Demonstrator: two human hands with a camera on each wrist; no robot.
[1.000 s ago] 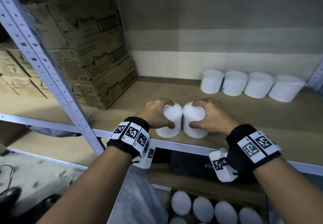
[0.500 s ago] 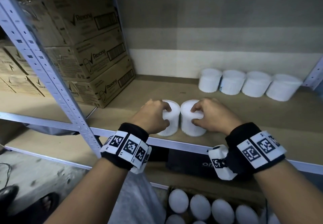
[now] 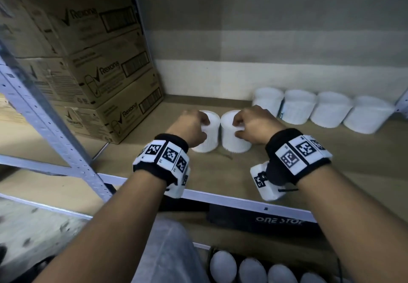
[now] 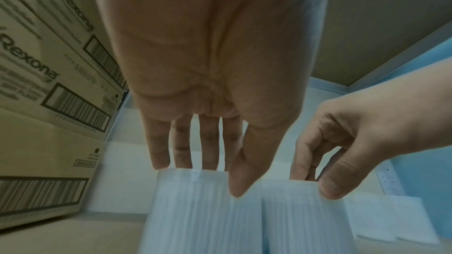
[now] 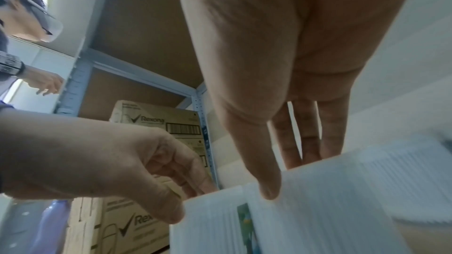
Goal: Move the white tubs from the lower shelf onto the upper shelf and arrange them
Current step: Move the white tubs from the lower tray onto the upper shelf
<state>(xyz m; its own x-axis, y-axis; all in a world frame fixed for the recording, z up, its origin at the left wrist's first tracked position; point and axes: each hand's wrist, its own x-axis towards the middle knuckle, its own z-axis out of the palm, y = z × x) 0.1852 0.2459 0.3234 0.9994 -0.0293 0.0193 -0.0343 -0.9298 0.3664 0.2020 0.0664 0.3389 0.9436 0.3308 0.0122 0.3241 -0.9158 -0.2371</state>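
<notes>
Blurring tubs (image 3: 223,132) under both hands' fingers (image 3: 237,121)

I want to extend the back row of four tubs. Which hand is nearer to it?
Right. The right hand grips a tub just left of the back row; the left hand grips its tub farther left, nearer the cartons.

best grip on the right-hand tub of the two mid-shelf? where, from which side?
Take the right tub by its ribbed side wall near the top rim, reaching in from the shelf front. It stands upright and tapers; the left tub crowds its inner side, so thumb in front, fingers over the top, as the right hand grips now.
</notes>
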